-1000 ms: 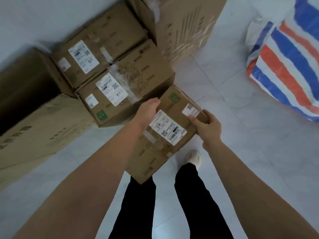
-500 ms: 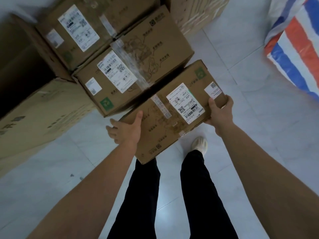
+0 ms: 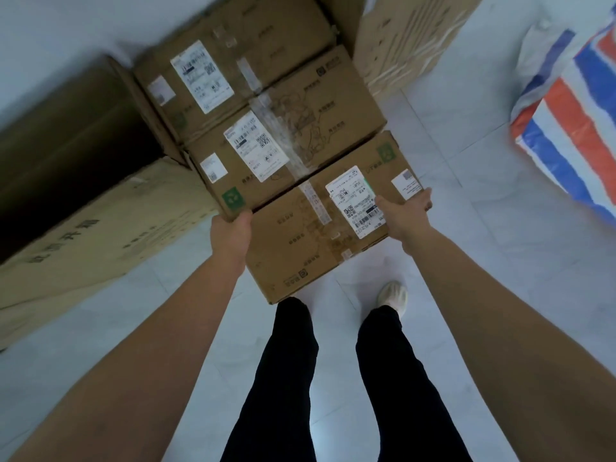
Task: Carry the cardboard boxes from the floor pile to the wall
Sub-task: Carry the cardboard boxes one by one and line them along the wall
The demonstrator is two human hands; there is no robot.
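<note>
I hold a brown cardboard box (image 3: 300,238) with a white shipping label, lifted above the floor in front of my legs. My left hand (image 3: 231,233) grips its left edge and my right hand (image 3: 405,211) grips its right edge near a small label. Its far side lies against a second labelled box (image 3: 300,128), behind which sits a third box (image 3: 233,61) close to the white wall (image 3: 66,25). How the held box rests against the second one is hidden.
A long flat carton (image 3: 100,228) lies at the left with a dark box (image 3: 66,145) behind it. A tall box (image 3: 410,38) stands at the back right. A striped woven bag (image 3: 573,128) sits at the right. My legs and one pale shoe (image 3: 395,296) stand on pale floor tiles.
The box has gone forward and now lines up against the second labelled box. My left hand shifted from the box's top to its left edge. The view has tilted.
</note>
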